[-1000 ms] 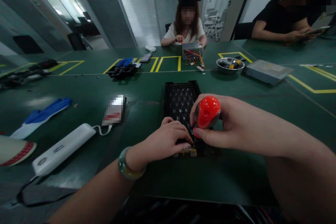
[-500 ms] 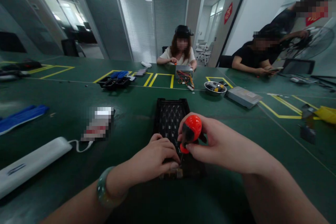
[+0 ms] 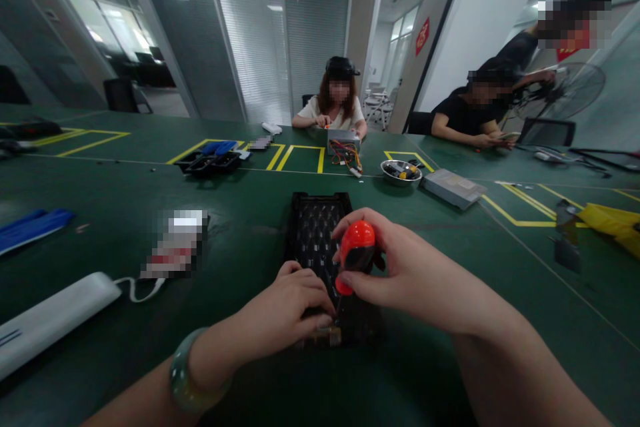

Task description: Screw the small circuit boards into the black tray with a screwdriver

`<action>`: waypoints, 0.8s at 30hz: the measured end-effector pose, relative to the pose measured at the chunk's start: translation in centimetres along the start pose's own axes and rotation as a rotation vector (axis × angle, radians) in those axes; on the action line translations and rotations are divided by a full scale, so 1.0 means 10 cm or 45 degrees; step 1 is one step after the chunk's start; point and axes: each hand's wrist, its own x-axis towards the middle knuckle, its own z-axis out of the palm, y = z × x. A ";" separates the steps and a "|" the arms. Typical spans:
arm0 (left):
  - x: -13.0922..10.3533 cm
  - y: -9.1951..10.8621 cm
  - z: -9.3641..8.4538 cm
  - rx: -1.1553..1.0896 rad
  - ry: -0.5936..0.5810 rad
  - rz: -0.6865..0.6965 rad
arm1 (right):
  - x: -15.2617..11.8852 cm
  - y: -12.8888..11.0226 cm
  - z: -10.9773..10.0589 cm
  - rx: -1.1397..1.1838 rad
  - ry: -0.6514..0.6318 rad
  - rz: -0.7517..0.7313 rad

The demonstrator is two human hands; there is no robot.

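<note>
A black panel with a diamond-patterned mesh face (image 3: 316, 227) lies lengthwise before me on the green table. My right hand (image 3: 383, 257) is wrapped around the red and black handle of a screwdriver (image 3: 359, 243). The shaft slants down to the panel's near end; its tip is too dark to make out. My left hand (image 3: 297, 303), a bangle (image 3: 187, 370) at its wrist, rests on the panel's near left part. Its fingers are curled, with thumb and fingertips close beside the shaft. A brownish piece (image 3: 327, 336) shows at the near end, partly hidden.
To the left are a white power strip (image 3: 55, 317), a phone-like device (image 3: 175, 247) on a cable and a blue glove (image 3: 35, 230). Beyond lie a black tray (image 3: 210, 163), a metal bowl (image 3: 401, 173) and a grey metal box (image 3: 454, 188). Several people are across the table.
The screwdriver handle has turned in my right hand, its black patch now facing another way. My left hand keeps its place on the panel. The whole view has shifted slightly.
</note>
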 end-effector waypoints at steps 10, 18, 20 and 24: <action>0.00 -0.02 0.03 0.055 0.002 -0.004 | 0.04 0.06 0.10 0.011 0.066 0.056; -0.01 -0.03 0.02 0.045 0.009 0.021 | 0.06 0.06 0.07 0.033 0.042 -0.119; -0.01 -0.02 0.01 0.051 0.013 0.026 | 0.05 0.05 0.05 0.028 0.009 -0.145; -0.01 0.00 0.00 0.057 0.018 0.049 | 0.04 0.05 0.06 -0.013 0.010 -0.146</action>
